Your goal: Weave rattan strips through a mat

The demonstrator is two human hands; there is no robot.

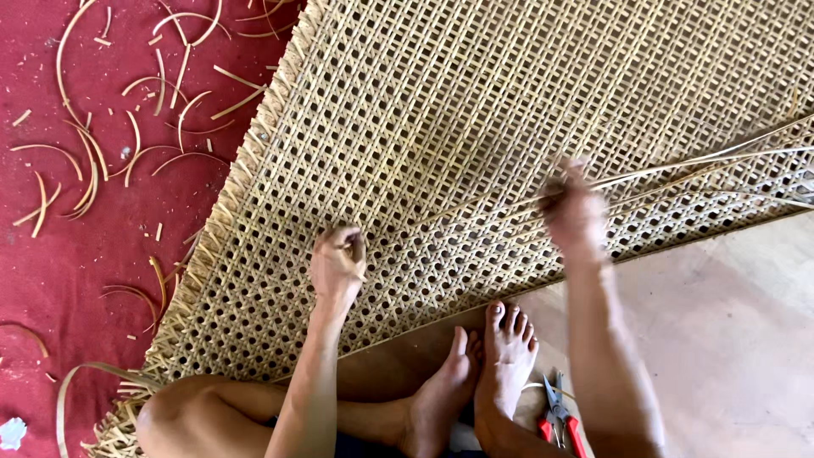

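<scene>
From the head camera, the left hand (337,259) is curled into a loose fist, knuckles down on the cane mat (475,102), its fingers closed at the weave; what they pinch is too small to tell. The right hand (575,210) is blurred, raised just above the mat, its fingers closed on thin cane strands (704,161) that run away from the grip to the right, over the mat's open hexagonal mesh. The mat lies under both hands and spreads up and away from them, its frayed edge on the red cloth (59,254) to the left, where cut cane scraps (127,144) lie scattered. Below the hands, the person's bare feet (483,373) rest on the floor (729,339), and red-handled pliers (557,417) lie just beside the right forearm.
</scene>
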